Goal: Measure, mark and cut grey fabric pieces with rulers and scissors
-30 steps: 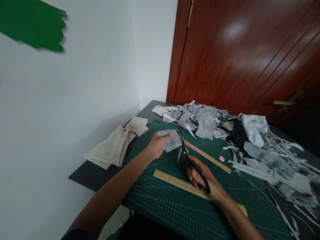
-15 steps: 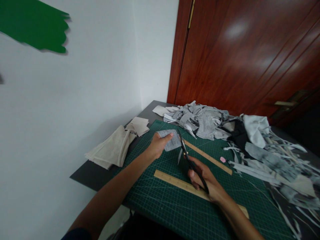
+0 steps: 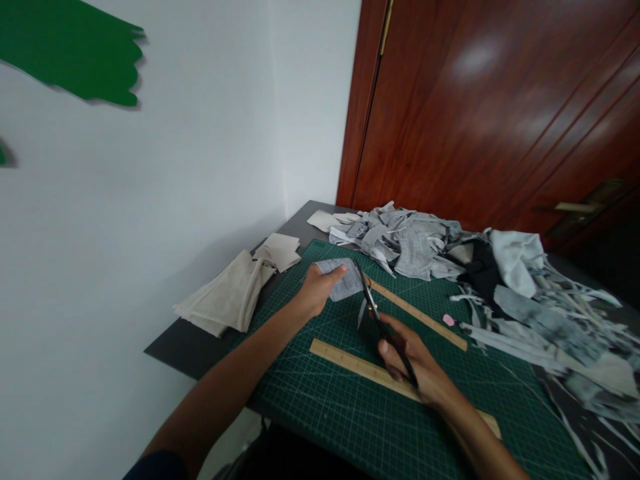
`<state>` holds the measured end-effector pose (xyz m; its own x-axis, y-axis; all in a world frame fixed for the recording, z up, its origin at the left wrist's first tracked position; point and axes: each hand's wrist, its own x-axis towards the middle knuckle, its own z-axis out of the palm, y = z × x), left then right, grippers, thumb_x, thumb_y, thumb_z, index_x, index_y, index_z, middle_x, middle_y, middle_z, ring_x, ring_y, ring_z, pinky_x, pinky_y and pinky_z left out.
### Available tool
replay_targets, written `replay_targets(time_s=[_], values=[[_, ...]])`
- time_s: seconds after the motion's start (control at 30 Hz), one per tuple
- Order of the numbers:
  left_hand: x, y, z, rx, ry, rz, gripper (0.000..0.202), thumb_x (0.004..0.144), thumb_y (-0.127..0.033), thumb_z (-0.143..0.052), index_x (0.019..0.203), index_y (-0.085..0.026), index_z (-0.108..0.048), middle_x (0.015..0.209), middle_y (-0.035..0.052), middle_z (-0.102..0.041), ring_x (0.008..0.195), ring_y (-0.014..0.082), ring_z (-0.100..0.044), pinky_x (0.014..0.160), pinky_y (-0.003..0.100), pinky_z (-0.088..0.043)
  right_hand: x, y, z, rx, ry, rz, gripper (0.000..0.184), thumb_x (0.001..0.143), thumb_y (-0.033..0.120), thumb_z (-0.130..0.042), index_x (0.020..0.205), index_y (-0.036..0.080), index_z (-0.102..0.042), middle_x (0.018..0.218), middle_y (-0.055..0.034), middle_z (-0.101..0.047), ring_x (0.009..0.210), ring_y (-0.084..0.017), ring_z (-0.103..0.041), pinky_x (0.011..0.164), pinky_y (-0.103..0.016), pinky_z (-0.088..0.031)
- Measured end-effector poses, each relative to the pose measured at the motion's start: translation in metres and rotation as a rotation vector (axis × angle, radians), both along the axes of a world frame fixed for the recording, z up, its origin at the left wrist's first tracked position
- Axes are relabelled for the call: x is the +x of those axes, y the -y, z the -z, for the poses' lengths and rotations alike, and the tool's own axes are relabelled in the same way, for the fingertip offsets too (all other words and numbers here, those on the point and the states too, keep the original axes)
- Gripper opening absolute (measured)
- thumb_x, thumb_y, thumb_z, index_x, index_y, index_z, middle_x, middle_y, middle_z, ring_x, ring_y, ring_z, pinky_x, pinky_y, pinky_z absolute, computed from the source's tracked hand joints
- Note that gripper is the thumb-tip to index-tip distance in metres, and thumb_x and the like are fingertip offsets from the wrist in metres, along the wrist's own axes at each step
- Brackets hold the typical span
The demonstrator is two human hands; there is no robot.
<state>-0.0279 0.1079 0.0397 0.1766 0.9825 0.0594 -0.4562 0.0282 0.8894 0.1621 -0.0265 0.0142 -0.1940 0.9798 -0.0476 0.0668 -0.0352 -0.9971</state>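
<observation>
My left hand pinches a small grey fabric piece and holds it up over the green cutting mat. My right hand grips black scissors, fingers through the handles, with the blades at the right edge of the fabric piece. A thin grey strip hangs down from the fabric beside the blades.
Two wooden rulers lie on the mat, one under my right hand and one behind it. A pink chalk sits near grey fabric scraps. Folded beige cloth lies at left; cut strips cover the right. A wooden door stands behind.
The hands and scissors have hardly moved. The view has shifted slightly.
</observation>
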Motion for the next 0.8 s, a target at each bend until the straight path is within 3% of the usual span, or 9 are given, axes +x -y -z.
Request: replay_targets(time_s=[0.33,0.8], values=[[0.0012,0.0009,-0.0012,0.006,-0.004,-0.009,0.06,0.051,-0.053,-0.099,0.089,-0.01,-0.079,0.088,0.0118,-0.081,0.078,0.0241,-0.074,0.077,0.037,-0.059,0.001,-0.0017,0.0046,-0.002,0.043,-0.025,0.088,0.082,0.069,-0.076,0.144,0.012,-0.051,0.053,0.0128,-0.039,0.04,-0.006,-0.029,0.039,-0.019,-0.023],[0.0008,0.002,-0.0023,0.001,-0.024,-0.023,0.059,0.051,-0.053,-0.098,0.086,-0.011,-0.079,0.086,0.0122,-0.08,0.078,0.0254,-0.074,0.076,0.036,-0.058,-0.0003,-0.001,0.0057,-0.019,-0.005,-0.027,0.086,0.081,0.07,-0.078,0.14,0.013,-0.053,0.057,0.0121,-0.04,0.04,-0.005,-0.028,0.038,-0.019,-0.022]])
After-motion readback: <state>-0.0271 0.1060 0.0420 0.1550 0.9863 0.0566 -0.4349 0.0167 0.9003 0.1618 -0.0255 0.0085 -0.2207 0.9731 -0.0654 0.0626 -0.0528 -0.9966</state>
